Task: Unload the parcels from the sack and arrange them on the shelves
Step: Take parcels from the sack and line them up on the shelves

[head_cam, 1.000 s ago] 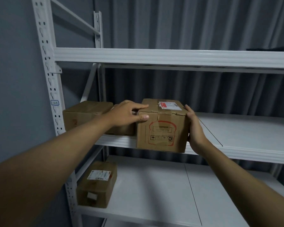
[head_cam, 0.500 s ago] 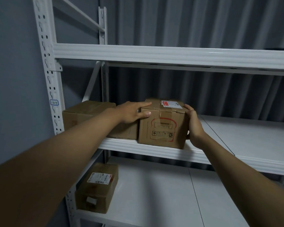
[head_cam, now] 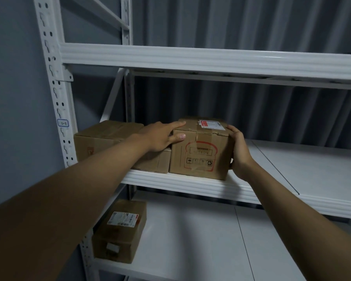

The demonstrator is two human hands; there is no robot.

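Note:
A brown cardboard parcel (head_cam: 201, 153) with a red printed outline and a white label on top rests on the middle shelf (head_cam: 190, 183) of a white metal rack. My left hand (head_cam: 160, 136) grips its upper left corner, fingers on top and thumb on the front face. My right hand (head_cam: 239, 153) clasps its right side. The parcel stands against a lower, wider cardboard box (head_cam: 109, 142) at the shelf's left end. The sack is out of view.
Another labelled cardboard parcel (head_cam: 120, 230) lies at the left end of the lower shelf (head_cam: 190, 250). A white upper beam (head_cam: 211, 59) crosses above. The perforated upright (head_cam: 55, 88) stands left, with grey curtain behind. Bare shelf board extends right of the parcel.
The parcel has slid further back onto the middle shelf, up against the wider box, with both hands still on it. The camera has moved nearer.

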